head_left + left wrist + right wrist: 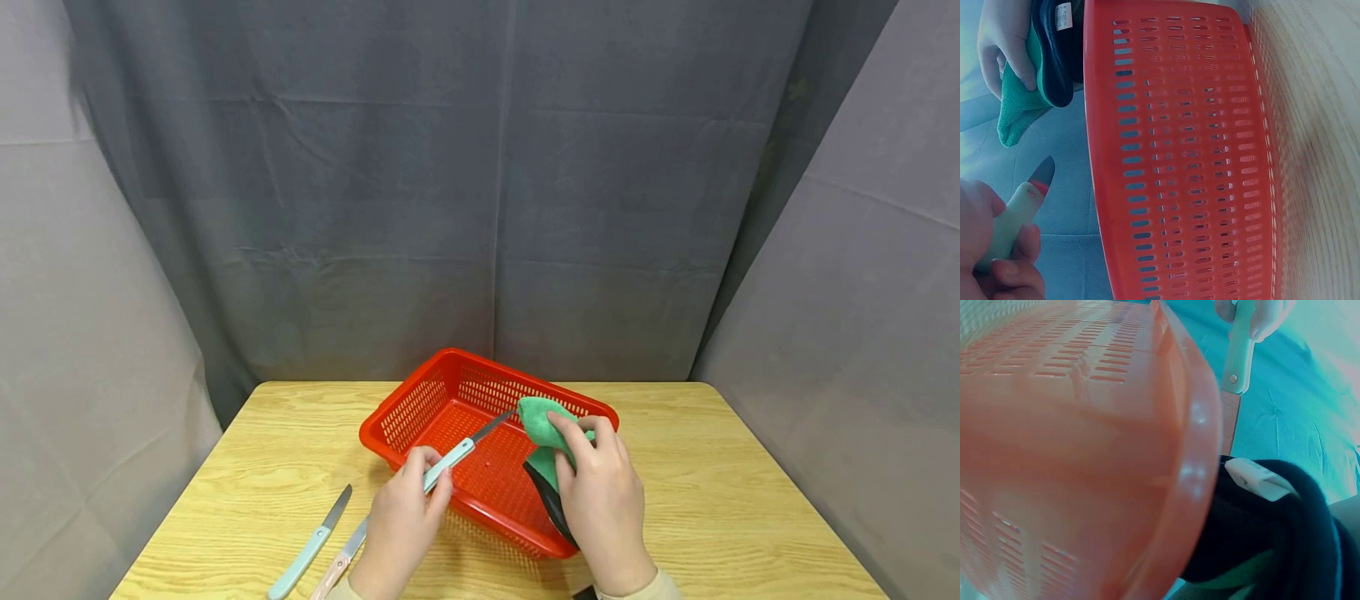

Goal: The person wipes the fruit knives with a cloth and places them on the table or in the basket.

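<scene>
My left hand [401,517] grips a knife [452,460] by its mint-green handle, with the blade pointing up and to the right over a red basket [491,510]. In my right hand [606,500] is a green cloth [542,421] with a black side, pinched between thumb and fingers and hanging over the basket's right part. The blade's tip is close to the cloth; the left wrist view shows a small gap between blade [1044,172] and cloth [1019,115]. A white label [1257,479] on the black side appears in the right wrist view.
Left of the basket, a second mint-handled knife [309,550] lies on the wooden table [720,500]. Beside it lies a pink-handled knife [339,568], partly hidden by my left hand. Grey curtains [375,208] hang behind the table and on both sides.
</scene>
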Motion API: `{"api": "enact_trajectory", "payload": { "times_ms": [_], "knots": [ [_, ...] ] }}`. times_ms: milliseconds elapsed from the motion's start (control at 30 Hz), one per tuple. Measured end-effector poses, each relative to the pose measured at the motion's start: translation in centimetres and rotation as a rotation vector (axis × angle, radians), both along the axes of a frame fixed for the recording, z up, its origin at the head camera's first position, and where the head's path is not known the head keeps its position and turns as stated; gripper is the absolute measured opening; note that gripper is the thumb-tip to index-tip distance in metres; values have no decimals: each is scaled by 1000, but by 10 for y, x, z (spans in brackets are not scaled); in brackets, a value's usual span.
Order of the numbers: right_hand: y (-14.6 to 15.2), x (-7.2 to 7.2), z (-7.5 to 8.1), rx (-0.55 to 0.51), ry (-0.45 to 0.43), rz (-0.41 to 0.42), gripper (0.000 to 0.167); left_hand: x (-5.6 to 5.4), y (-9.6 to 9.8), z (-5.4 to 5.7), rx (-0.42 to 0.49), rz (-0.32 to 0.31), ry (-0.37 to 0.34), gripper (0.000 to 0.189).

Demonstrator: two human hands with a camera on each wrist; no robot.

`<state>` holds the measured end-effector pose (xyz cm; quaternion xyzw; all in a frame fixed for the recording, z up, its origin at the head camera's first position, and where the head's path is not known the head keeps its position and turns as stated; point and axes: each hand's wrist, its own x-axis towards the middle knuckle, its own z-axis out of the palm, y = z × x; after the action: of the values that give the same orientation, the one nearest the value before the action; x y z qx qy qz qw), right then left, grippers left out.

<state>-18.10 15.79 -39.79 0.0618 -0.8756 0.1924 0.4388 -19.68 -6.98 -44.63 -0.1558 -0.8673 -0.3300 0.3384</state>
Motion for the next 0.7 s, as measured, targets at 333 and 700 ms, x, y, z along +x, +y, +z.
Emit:
{"api": "enact_trajectory", "payload": {
  "times_ms": [333,700],
  "knots": [
    [0,-1,-2,11,2,-3,51,0,0,-2,-11,5,5,16],
    [0,-1,-3,17,-2,-1,50,0,0,-2,11,14,1,11]
  ]
}}
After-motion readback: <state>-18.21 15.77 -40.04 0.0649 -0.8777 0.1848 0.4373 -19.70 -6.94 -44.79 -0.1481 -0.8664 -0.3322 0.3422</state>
